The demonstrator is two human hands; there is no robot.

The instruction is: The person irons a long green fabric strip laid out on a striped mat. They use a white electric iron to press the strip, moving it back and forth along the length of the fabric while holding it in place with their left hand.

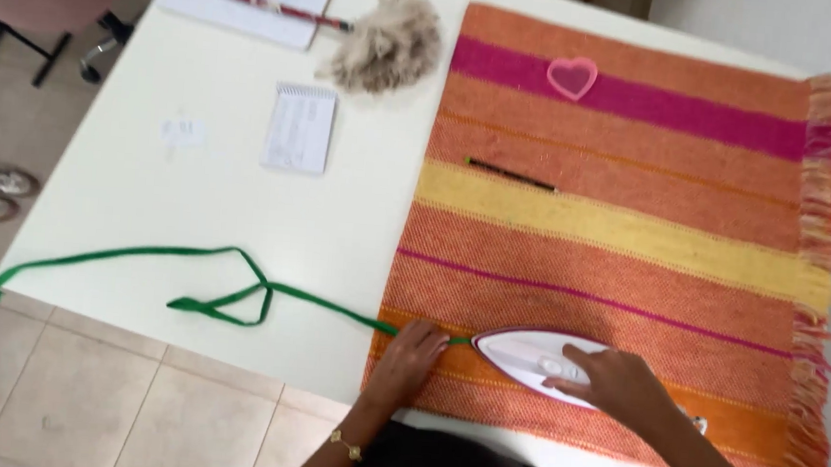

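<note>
Striped rug (621, 228): hands hold iron (533, 361), green ribbon (236, 294).

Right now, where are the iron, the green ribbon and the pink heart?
Iron (524, 353): head view, on its white top, ahead of the right hand.
Green ribbon (313, 300): head view, on the stretch lying across the white table.
Pink heart (572, 77): head view, on the middle of the heart, on the striped cloth.

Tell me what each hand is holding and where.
The right hand grips the white iron on its top. The left hand presses the green ribbon onto the striped cloth, just behind the iron's tip.
</note>
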